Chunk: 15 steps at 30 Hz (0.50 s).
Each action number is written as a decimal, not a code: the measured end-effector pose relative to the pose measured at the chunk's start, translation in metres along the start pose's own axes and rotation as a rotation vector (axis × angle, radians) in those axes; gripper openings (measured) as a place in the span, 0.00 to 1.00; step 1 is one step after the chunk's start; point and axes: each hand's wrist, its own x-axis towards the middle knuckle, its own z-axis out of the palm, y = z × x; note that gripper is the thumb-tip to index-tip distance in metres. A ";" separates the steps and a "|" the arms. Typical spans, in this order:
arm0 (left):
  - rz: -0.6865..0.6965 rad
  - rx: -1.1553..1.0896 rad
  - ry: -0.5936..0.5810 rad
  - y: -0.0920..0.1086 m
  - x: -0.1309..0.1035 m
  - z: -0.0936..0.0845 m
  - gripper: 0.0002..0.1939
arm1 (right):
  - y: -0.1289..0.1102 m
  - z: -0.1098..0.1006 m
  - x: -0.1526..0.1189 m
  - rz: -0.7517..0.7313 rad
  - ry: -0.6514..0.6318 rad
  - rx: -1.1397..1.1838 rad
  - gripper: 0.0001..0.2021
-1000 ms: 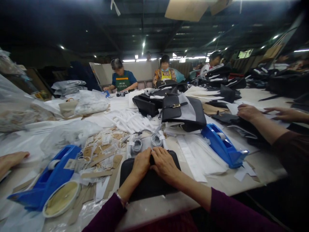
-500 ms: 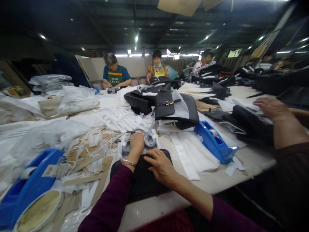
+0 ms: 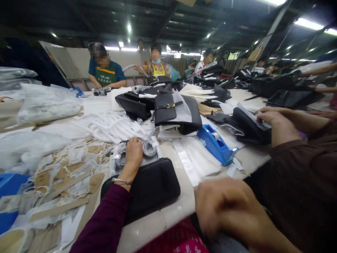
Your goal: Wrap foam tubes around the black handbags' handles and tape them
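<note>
A black bag (image 3: pixel 155 186) lies flat on the table in front of me. At its top, handles wrapped in white (image 3: pixel 159 151) and a coiled strap in clear grey wrapping (image 3: pixel 150 147) stick out. My left hand (image 3: pixel 134 150) is closed over the handle area between the coils; its fingertips are partly hidden. Off the bag, over the table's front edge, my right hand (image 3: pixel 223 205) is blurred by motion. Its fingers look curled, but whether they hold anything cannot be made out. Something greyish (image 3: pixel 231 244) shows below it.
Paper tags with strings (image 3: pixel 71 168) are heaped at left. Blue tape dispensers (image 3: pixel 217 144) stand right and left. Behind are white strips (image 3: pixel 113 124) and a black buckled bag (image 3: pixel 179 109). A co-worker's hand (image 3: pixel 276 121) handles a black bag at right; other people sit across the table.
My right hand has lifted off the black bag and moved right, toward the table's front edge. My left hand stays at the handles. The view has turned to the right.
</note>
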 end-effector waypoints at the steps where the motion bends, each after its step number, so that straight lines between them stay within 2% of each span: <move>1: 0.019 0.000 0.021 0.000 0.000 0.000 0.19 | 0.010 -0.006 0.007 0.010 0.044 -0.063 0.13; 3: 0.050 0.009 0.058 -0.001 0.000 -0.001 0.19 | 0.035 -0.018 0.019 0.016 0.100 -0.273 0.10; 4: 0.057 0.015 0.069 -0.001 0.001 -0.001 0.19 | 0.048 -0.023 0.024 0.008 0.068 -0.424 0.08; 7: 0.052 0.015 0.078 -0.002 0.002 0.001 0.18 | 0.085 -0.036 0.038 0.006 -0.124 -0.653 0.21; 9: 0.019 -0.017 0.036 -0.002 0.004 0.003 0.18 | 0.103 -0.040 0.048 0.014 -0.201 -0.680 0.21; 12: -0.049 -0.120 -0.066 -0.004 0.008 0.004 0.17 | 0.118 -0.040 0.062 0.055 -0.261 -0.649 0.10; 15: -0.092 -0.205 -0.110 -0.006 0.012 0.003 0.16 | 0.124 -0.040 0.072 0.094 -0.258 -0.623 0.04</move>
